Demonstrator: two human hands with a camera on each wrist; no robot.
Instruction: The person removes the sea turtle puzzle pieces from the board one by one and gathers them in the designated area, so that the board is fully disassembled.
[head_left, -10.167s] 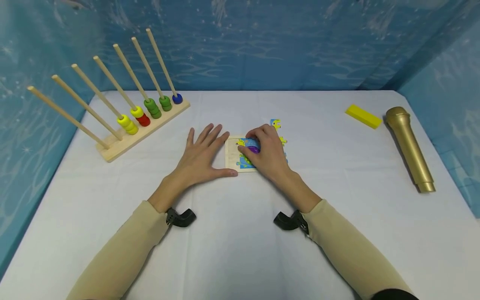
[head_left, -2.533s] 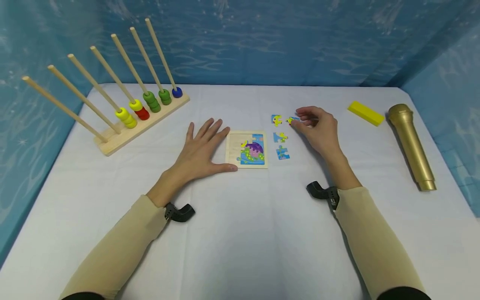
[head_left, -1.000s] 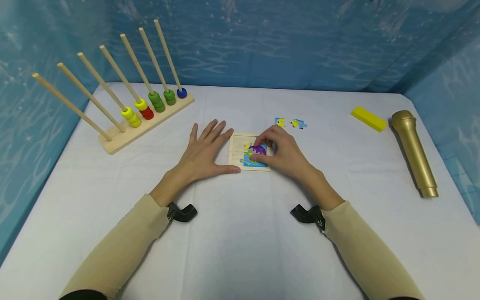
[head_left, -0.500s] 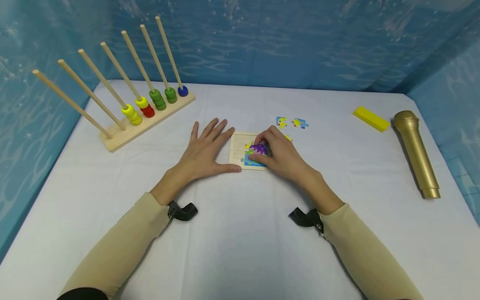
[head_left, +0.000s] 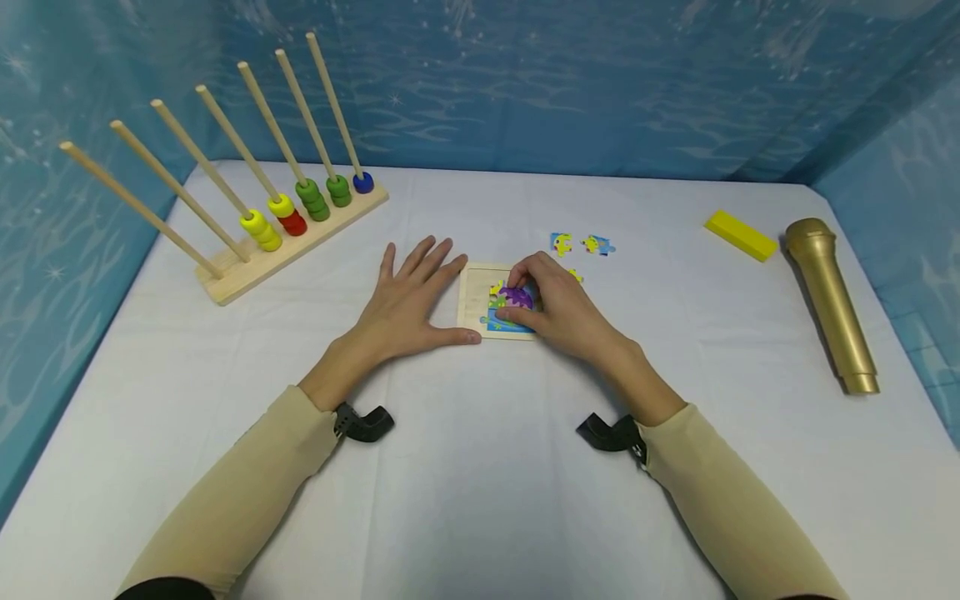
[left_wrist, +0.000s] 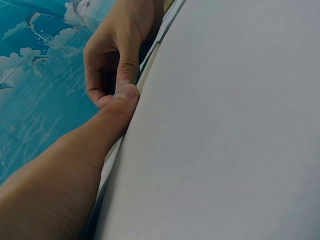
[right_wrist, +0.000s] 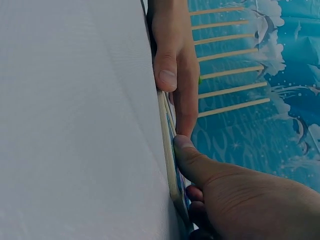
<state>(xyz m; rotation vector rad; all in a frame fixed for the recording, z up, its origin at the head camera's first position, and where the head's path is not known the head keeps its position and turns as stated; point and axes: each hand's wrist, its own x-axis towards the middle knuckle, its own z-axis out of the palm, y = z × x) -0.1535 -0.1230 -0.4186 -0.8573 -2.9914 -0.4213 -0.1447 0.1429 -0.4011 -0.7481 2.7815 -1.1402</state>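
Note:
My left hand (head_left: 408,312) lies flat with fingers spread, its fingertips and thumb touching the left side of a small wooden puzzle tray (head_left: 472,302). Over the tray's right half is my right hand (head_left: 558,302). Its curled thumb and forefinger grip a puzzle piece (head_left: 516,297), purple, among joined blue and green ones; its exact outline is hidden by the fingers. Two loose pieces (head_left: 597,245) lie behind the hand, and a third yellow piece (head_left: 575,275) shows partly past the knuckles. In the right wrist view the tray (right_wrist: 169,150) appears edge-on beside the right thumb.
A wooden bead abacus (head_left: 292,242) with tall pegs stands at the back left. On the right lie a yellow block (head_left: 741,236) and a gold microphone-shaped object (head_left: 832,304). A white cloth (head_left: 465,492) covers the table, and blue printed curtains (head_left: 525,92) hang behind.
From beside the loose pieces, my right hand has come left onto the tray, where it has stayed nearly still for the last second. The left hand has kept its place.

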